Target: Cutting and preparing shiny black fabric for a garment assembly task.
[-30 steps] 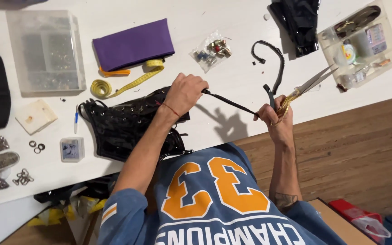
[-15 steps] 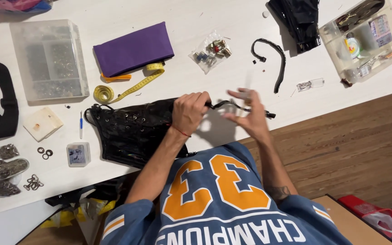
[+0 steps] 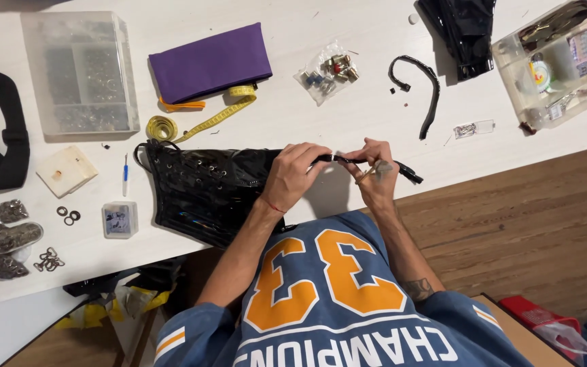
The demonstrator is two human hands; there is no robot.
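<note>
The left hand (image 3: 299, 178) is closed on a thin glossy black strap (image 3: 375, 163), its fingertips pinching the strap just past the edge of a shiny black laced garment (image 3: 205, 189) that lies at the near edge of the white worktop (image 3: 348, 115). The right hand (image 3: 375, 173) is just beside it, fingers curled and pinched around the same strap, and it seems to hold a slim pale tool as well (too small to tell what kind). The strap runs between both hands and its free end sticks out past the right hand, over the worktop's near edge.

Toward the far edge lies a flat purple fabric pouch (image 3: 210, 61), with a coiled yellow measuring tape (image 3: 198, 121) just beside it and reaching toward the garment. A clear plastic compartment box of small metal parts (image 3: 79, 71) stands near the far left corner. A small clear bag of metal fittings (image 3: 327, 73) lies in the middle toward the far edge, and a curved black strap piece (image 3: 421, 92) lies to its right. A clear plastic box of sewing bits (image 3: 555, 58) sits at the far right corner. Near the left edge are a pale square block (image 3: 66, 170) and a few loose dark metal rings (image 3: 68, 215).
</note>
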